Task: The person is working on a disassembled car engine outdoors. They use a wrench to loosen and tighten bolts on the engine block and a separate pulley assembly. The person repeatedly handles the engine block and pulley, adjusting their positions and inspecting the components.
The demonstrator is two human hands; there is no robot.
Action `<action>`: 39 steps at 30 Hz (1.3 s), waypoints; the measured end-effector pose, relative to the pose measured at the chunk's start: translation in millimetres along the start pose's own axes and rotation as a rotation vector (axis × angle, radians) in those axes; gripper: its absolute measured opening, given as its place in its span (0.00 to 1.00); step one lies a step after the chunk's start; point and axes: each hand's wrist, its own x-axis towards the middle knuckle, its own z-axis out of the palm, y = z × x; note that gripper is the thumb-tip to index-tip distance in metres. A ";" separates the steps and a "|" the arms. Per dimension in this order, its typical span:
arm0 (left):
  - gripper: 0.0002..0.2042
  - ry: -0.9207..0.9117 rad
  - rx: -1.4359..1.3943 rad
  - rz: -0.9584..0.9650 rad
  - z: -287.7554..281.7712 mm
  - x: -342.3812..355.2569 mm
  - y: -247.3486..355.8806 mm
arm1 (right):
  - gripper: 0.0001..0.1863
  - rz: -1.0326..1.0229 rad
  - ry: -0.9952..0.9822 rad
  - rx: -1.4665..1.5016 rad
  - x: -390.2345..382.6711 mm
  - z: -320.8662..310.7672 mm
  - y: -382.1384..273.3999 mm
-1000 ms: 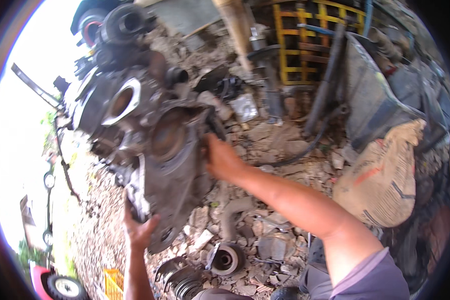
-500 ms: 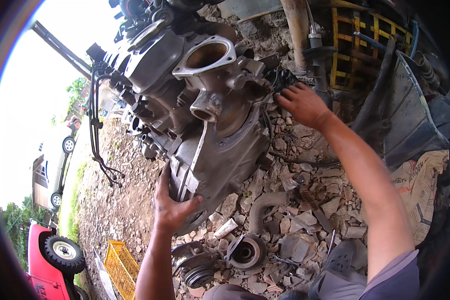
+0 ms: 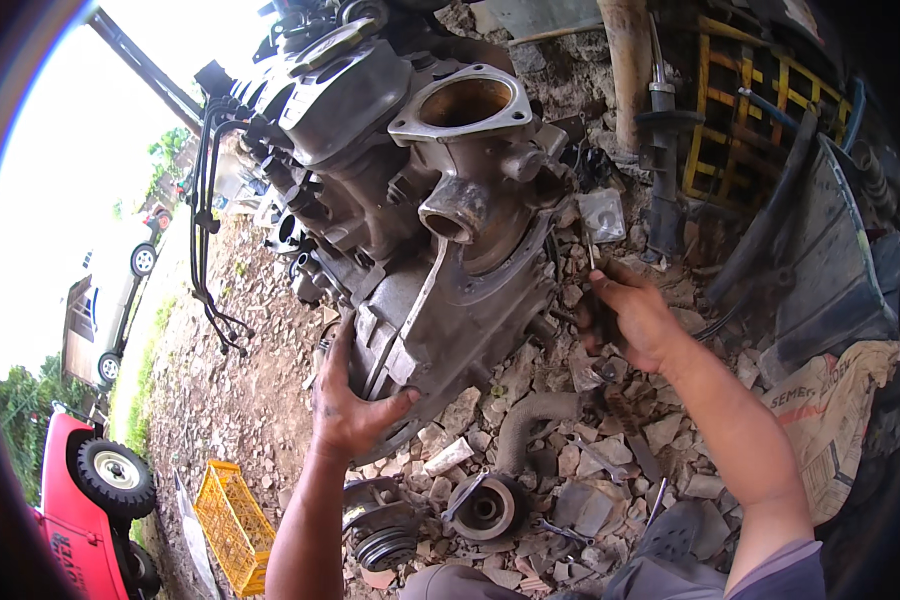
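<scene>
Centre frame, lying on rubble ground (image 3: 240, 400): big grey engine block (image 3: 440, 220). Left hand (image 3: 350, 400) pressing flat, fingers spread, on block's lower edge, clamped on nothing. Right hand (image 3: 630, 315) having come off the block's right side since half a second ago, now closing round a thin dark tool (image 3: 592, 262), tip up. Block looking steadied rather than turned. Lying below: pulley (image 3: 482, 508), ribbed hose (image 3: 530, 425); lower left, yellow crate (image 3: 232, 525).
</scene>
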 end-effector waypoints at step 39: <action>0.52 0.052 0.198 -0.017 -6.4 -2.1 4.4 | 0.13 -0.018 -0.133 1.100 36.0 90.0 -20.9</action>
